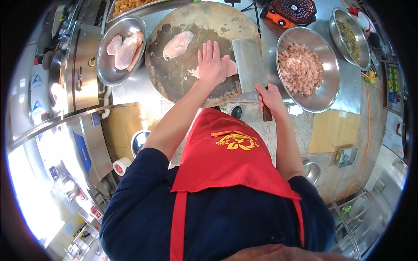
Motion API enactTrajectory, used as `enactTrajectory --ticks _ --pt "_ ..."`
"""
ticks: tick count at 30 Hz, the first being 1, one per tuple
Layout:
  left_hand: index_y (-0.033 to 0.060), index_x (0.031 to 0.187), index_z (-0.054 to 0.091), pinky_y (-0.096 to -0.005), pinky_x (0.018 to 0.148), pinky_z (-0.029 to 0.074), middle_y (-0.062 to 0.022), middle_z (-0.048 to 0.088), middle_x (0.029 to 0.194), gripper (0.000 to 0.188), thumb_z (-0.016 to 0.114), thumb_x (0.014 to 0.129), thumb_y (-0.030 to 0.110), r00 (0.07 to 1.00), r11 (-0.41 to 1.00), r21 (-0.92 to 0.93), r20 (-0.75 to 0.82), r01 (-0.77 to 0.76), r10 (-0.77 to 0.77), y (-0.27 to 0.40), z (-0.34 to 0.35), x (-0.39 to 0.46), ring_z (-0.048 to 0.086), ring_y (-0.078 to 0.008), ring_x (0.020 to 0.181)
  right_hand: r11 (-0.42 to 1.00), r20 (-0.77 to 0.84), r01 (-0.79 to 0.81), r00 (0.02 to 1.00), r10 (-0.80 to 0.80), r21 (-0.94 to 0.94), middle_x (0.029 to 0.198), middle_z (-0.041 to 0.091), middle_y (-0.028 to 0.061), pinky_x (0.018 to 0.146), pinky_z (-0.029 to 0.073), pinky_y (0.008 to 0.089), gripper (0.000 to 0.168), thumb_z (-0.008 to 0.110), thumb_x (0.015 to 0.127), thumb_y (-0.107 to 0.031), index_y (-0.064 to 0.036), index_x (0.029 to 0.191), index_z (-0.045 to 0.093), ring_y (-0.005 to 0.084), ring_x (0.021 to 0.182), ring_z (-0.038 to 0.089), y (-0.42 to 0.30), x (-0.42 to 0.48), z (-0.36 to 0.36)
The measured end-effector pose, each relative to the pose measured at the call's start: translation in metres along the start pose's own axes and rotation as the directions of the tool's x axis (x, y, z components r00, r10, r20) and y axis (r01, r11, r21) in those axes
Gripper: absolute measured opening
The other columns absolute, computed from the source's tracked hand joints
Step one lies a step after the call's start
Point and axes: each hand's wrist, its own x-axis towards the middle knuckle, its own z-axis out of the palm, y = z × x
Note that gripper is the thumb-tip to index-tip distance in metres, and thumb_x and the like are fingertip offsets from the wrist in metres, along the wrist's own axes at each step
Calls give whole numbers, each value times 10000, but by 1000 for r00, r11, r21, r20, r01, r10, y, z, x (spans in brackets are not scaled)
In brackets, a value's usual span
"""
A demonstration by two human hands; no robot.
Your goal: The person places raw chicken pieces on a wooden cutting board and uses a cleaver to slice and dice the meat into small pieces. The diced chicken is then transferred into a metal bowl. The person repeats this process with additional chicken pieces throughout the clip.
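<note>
My left hand (210, 65) lies flat, fingers stretched out, over a raw chicken breast (231, 68) on a round wooden chopping block (199, 14). Most of that piece is hidden beneath my palm. In my right hand (271, 98) is the wooden handle of a broad cleaver (249, 65). Its blade reaches over the block's right edge, close beside the covered chicken piece. Another raw chicken breast (178, 45) sits on the block to the upper left of my left hand.
Left of the block, a steel bowl (104, 70) holds larger raw chicken pieces. Diced raw meat fills part of a steel bowl (331, 84) on the right. Beyond stand an orange-and-black fan (290, 13), a bowl of greenish food (336, 42) and a tray of browned food (129, 6).
</note>
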Motion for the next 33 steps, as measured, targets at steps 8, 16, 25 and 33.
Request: enactTrajectory --ticks 8,16,25,33 --pt "98 1672 172 -590 1278 50 -254 159 1713 771 402 1070 521 985 977 181 111 110 -131 14 -4 3 107 -393 1604 997 -26 58 998 -59 -52 589 538 26 383 428 312 310 665 1024 -271 9 915 588 127 396 494 7 -2 8" --pt "114 1679 144 -603 1273 43 -274 142 1710 813 414 1055 561 983 972 204 118 113 -139 18 -3 2 96 -408 1602 999 12 25 1000 -25 24 598 542 30 363 410 320 305 668 1021 -247 18 900 577 133 385 494 21 -15 -1" --pt "129 1683 122 -608 1270 41 -282 134 1710 831 400 1051 592 988 975 201 99 94 -116 16 -2 1 90 -420 1602 997 24 76 997 -76 20 597 536 21 364 413 310 288 675 1015 -242 9 926 565 130 384 493 12 2 5" --pt "128 1686 96 -595 1275 32 -277 119 1715 839 378 1056 604 985 972 212 117 98 -124 14 0 2 70 -412 1606 998 25 56 998 -56 -22 585 521 17 355 408 319 310 672 1018 -257 8 903 560 129 383 490 22 -15 5"
